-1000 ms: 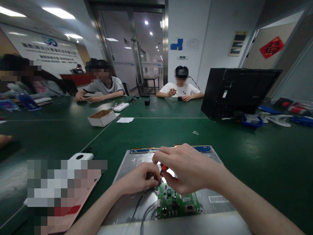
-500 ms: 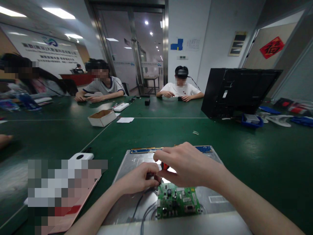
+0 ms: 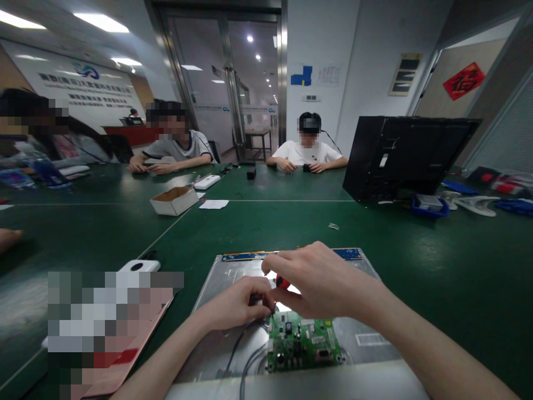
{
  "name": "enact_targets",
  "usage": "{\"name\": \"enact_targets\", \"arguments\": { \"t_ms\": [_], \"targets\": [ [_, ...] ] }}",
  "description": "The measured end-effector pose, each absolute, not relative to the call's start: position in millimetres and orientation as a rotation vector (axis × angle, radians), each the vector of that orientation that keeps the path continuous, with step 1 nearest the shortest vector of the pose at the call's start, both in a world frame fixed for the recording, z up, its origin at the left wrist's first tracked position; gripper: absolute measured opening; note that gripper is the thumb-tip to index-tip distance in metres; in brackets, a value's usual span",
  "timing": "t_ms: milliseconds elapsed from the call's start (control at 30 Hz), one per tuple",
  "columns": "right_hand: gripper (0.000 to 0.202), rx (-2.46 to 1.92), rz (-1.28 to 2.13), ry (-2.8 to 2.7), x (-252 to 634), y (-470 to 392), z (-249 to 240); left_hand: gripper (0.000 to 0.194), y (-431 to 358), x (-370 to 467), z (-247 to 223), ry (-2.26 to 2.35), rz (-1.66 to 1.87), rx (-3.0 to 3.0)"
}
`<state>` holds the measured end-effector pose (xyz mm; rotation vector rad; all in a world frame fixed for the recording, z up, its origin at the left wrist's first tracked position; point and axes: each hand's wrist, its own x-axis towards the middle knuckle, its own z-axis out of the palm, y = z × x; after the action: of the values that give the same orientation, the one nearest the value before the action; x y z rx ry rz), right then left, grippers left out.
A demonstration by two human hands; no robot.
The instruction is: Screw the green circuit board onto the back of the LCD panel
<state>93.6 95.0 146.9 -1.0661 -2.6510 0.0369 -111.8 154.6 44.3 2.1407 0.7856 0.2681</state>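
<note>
On the metal panel (image 3: 229, 272), the green circuit board (image 3: 303, 343) lay flat: probably light, stiff but fragile, best held by its edges. Right hand (image 3: 322, 284) gripped a red-handled tool (image 3: 283, 282); left hand (image 3: 239, 304) bunched near board's far left corner, hold unclear.

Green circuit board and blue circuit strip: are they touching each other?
Apart. The head view shows the green circuit board on the nearer part of the metal panel and the blue circuit strip along its far edge, bare metal showing between.
</note>
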Motion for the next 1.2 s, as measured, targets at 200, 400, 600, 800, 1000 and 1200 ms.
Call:
{"name": "enact_targets", "arguments": {
  "t_ms": [200,400,600,800,1000,1200],
  "targets": [
    [0.015,-0.996,0.067,-2.698,95.8,93.1,149.9,0.007,154.9,-112.0,43.5,0.784,0.277,2.152],
    [0.021,-0.954,0.103,-2.706,96.0,92.4,151.3,0.007,154.2,-112.4,44.5,0.812,0.226,2.154],
    [0.013,-1.050,0.055,-2.655,93.3,94.3,147.8,0.006,156.1,-111.5,43.9,0.763,0.276,2.098],
    [0.010,-1.080,0.052,-2.675,95.3,95.4,147.2,0.005,157.1,-110.4,44.6,0.781,0.272,2.096],
    [0.016,-0.972,0.086,-2.699,96.2,93.2,149.2,0.006,155.6,-111.1,42.8,0.773,0.258,2.115],
    [0.018,-0.999,0.082,-2.682,94.3,93.6,147.8,0.006,155.3,-111.8,43.0,0.806,0.265,2.108]
  ]
}}
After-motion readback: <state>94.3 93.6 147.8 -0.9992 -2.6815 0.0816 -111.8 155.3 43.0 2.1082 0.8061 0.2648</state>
